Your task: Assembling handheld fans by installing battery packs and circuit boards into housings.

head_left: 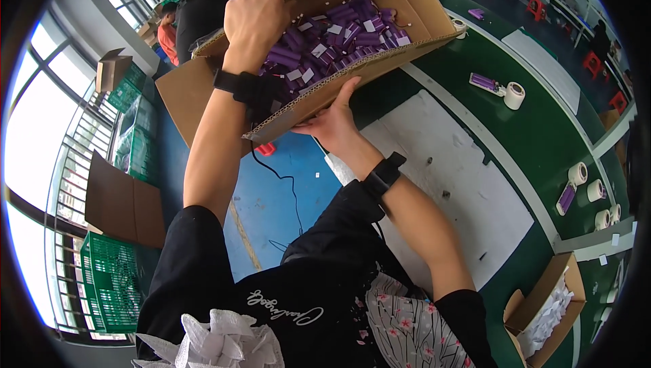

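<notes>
An open cardboard box [332, 83] is held up in front of me, tilted, its flap hanging out at the left. Purple cylindrical battery packs [339, 36] with white labels and thin wires fill much of it. My left hand [256, 19] is closed over the box's far left rim, knuckles up; its fingertips are hidden. My right hand [333, 124] supports the near side from below, thumb pressed up against the cardboard wall and the other fingers partly under the box. Both wrists wear black straps.
To the right runs a green workbench [447, 70] with a grey-white mat [434, 165], white tape rolls [514, 95] and purple packs. A carton of white pieces [549, 314] stands lower right. Green crates [112, 280] line the window side. A person in black [207, 9] is beyond the box.
</notes>
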Demonstrator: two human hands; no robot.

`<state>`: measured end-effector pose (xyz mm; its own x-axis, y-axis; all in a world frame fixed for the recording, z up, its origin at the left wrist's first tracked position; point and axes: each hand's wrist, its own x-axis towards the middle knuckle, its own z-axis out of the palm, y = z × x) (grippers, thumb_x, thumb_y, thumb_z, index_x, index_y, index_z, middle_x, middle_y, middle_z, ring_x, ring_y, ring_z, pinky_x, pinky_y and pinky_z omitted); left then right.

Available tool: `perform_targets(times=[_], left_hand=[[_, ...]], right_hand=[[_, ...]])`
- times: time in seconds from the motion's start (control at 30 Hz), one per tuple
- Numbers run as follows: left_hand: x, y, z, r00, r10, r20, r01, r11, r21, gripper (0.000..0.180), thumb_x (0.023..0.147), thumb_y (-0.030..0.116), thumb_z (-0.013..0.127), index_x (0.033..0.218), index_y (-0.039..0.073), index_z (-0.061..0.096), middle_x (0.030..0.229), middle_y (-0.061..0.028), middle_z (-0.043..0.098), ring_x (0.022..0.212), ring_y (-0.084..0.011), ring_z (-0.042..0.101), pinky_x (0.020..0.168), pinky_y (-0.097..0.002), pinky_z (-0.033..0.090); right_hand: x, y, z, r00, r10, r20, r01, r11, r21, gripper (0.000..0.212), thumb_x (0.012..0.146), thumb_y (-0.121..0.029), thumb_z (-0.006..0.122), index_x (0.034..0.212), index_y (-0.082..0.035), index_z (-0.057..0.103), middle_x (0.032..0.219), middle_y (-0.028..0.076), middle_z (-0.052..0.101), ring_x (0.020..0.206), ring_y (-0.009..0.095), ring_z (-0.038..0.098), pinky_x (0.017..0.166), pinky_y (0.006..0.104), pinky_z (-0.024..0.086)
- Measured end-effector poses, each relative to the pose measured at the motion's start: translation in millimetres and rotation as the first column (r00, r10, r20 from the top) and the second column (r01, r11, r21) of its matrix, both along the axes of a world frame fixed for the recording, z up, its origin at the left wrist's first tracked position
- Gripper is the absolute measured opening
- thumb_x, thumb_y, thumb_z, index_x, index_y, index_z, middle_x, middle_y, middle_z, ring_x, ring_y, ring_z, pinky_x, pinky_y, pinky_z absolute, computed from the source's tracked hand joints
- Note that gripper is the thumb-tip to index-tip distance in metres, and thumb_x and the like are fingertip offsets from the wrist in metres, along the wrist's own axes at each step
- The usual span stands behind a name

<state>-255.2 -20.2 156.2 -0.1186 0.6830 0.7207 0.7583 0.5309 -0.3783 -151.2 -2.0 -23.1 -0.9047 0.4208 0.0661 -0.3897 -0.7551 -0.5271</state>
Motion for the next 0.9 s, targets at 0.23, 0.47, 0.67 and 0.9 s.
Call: perform_targets(times=[0.23,0.47,0.67,0.9], left_hand=[[23,-4,-10,1.0,0.001,-0.01,0.0,0.997,0.072,0.03,0.083,0.043,0.061,0.09,0.016,0.072,0.073,-0.0143,0.067,0.064,-0.0326,0.066,0.055,-0.0415,0.052],[15,6,-24,0.999,0.005,-0.046,0.007,0.967,0.254,0.011,0.073,0.015,0.062,0.071,0.008,0.07,0.063,-0.0123,0.065,0.059,-0.0273,0.067,0.055,-0.0371,0.052],[20,15,-27,0.996,0.069,0.051,-0.078,0.979,0.186,0.011,0.073,0.015,0.062,0.074,0.008,0.071,0.071,-0.0122,0.068,0.068,-0.0253,0.068,0.062,-0.0345,0.052],[54,3,-23,0.992,0.114,0.048,-0.118,0.988,0.096,0.014,0.078,0.015,0.058,0.074,0.011,0.07,0.074,-0.0115,0.068,0.071,-0.024,0.068,0.063,-0.0315,0.053]], right_hand=[[-12,16,-41,0.999,0.004,-0.041,0.0,0.997,0.083,0.121,0.061,-0.091,0.026,0.144,-0.004,0.017,0.137,0.026,0.035,0.126,0.042,0.04,0.101,0.0614,0.035],[-15,44,-51,0.999,0.018,-0.05,-0.012,0.993,0.119,0.114,0.065,-0.088,0.029,0.143,-0.006,0.019,0.136,0.023,0.038,0.124,0.043,0.043,0.099,0.0609,0.039],[-11,54,-55,0.998,-0.037,-0.048,0.043,0.991,0.124,0.115,0.066,-0.089,0.03,0.145,-0.008,0.012,0.142,0.022,0.025,0.121,0.044,0.044,0.099,0.063,0.038],[-29,38,-79,0.987,-0.159,0.033,0.161,0.933,-0.322,0.061,0.09,-0.064,0.036,0.119,-0.012,0.051,0.121,0.009,0.054,0.11,0.029,0.053,0.098,0.0436,0.041]])
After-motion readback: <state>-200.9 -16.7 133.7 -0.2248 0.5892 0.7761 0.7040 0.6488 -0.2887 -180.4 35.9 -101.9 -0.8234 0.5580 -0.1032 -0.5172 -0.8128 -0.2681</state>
